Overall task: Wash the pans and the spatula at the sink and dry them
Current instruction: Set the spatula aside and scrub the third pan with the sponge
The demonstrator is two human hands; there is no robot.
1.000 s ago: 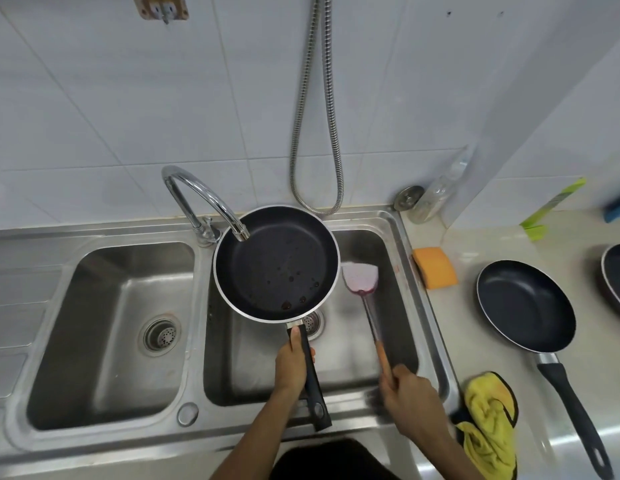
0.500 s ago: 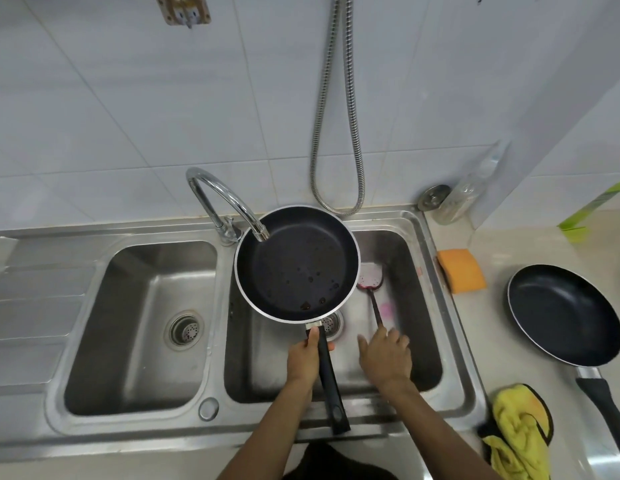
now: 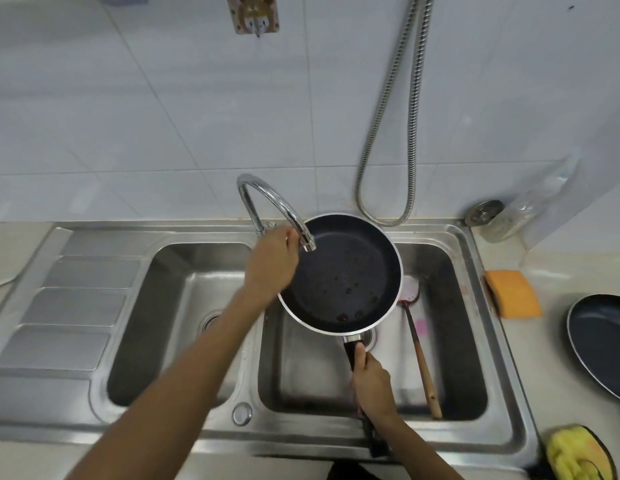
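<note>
Steel double sink (image 3: 211,431): I'm clamping right grip (image 3: 372,384) on black round nonstick pan (image 3: 343,275), left grip (image 3: 272,263) half-curled reaching chrome faucet (image 3: 267,195); sudden flow risks splashing.

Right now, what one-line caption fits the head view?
Right hand holds a frying pan under the tap while the left hand reaches it; spatula lies in the sink.
</note>
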